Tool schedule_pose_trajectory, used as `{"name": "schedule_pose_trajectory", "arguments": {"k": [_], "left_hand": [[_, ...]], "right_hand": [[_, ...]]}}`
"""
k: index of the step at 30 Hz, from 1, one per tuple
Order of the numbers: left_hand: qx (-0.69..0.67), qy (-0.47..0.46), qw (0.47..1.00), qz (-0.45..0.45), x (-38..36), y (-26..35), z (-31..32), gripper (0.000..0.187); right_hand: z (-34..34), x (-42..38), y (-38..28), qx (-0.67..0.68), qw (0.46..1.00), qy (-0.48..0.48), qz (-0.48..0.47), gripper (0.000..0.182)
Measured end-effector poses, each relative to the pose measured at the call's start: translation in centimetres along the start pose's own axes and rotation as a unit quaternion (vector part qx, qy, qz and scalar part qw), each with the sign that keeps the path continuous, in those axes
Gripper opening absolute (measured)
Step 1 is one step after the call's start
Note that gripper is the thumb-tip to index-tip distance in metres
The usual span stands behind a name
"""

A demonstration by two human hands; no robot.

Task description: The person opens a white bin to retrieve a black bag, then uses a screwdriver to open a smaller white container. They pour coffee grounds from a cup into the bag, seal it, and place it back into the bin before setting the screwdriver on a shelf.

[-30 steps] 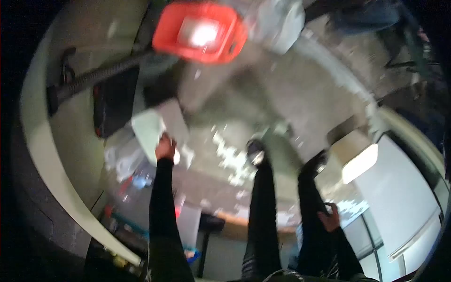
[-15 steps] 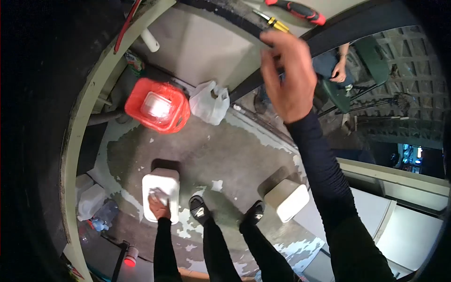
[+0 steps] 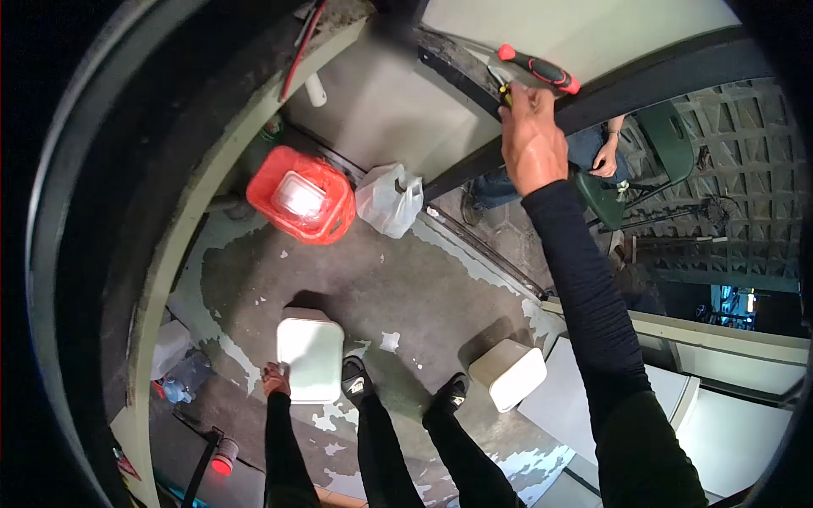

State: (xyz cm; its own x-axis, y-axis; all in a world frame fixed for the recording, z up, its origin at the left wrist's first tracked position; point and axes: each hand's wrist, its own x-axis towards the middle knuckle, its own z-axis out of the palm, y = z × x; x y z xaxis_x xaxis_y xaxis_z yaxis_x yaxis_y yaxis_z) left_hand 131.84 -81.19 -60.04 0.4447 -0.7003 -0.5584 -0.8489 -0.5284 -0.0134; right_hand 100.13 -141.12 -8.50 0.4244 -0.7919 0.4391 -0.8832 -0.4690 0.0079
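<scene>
My right hand (image 3: 535, 142) is stretched up to the ledge, its fingers closed around the handle of a small yellow-and-black screwdriver (image 3: 506, 91). Just above it lies a larger red-and-black screwdriver (image 3: 542, 69). Low on the left, my left hand (image 3: 275, 380) is at the side of a white plastic container (image 3: 310, 362), fingers apart and fingertips right at its edge. This container stands on the floor beside my left foot.
A red basket (image 3: 264, 179) holding a clear tub and a white plastic bag (image 3: 390, 203) sit by the wall. Another white container (image 3: 508, 372) is right of my feet. A seated person's hand (image 3: 605, 161) shows beyond the dark frame (image 3: 660, 63). Bottles (image 3: 179, 381) lie at left.
My right hand has moved up to the yellow-and-black screwdriver and closed on it. My left hand has slid off the container's top to its left side. The view has shifted slightly.
</scene>
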Motion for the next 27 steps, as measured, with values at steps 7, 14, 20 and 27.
{"name": "schedule_pose_trajectory", "arguments": {"k": [7, 14, 20, 27], "left_hand": [[-0.03, -0.037, 0.999, 0.012, -3.9, 8.1, -5.7, 0.049], [-0.151, -0.117, 0.979, 0.065, -9.6, 15.2, -17.6, 0.062], [-0.131, -0.057, 0.953, 0.267, -13.4, 14.7, -22.4, 0.053], [-0.329, -0.234, 0.886, 0.229, -21.2, 19.6, -34.9, 0.032]], "right_hand": [[0.2, 0.7, -0.2, -0.009, 0.996, -0.069, 0.056, 0.026], [-3.8, -15.6, -2.6, 0.261, 0.942, -0.173, 0.118, 0.036], [-21.6, -45.0, -3.8, 0.302, 0.803, -0.48, 0.182, 0.036], [-39.5, -67.8, -4.6, 0.232, 0.677, -0.353, 0.602, 0.041]]}}
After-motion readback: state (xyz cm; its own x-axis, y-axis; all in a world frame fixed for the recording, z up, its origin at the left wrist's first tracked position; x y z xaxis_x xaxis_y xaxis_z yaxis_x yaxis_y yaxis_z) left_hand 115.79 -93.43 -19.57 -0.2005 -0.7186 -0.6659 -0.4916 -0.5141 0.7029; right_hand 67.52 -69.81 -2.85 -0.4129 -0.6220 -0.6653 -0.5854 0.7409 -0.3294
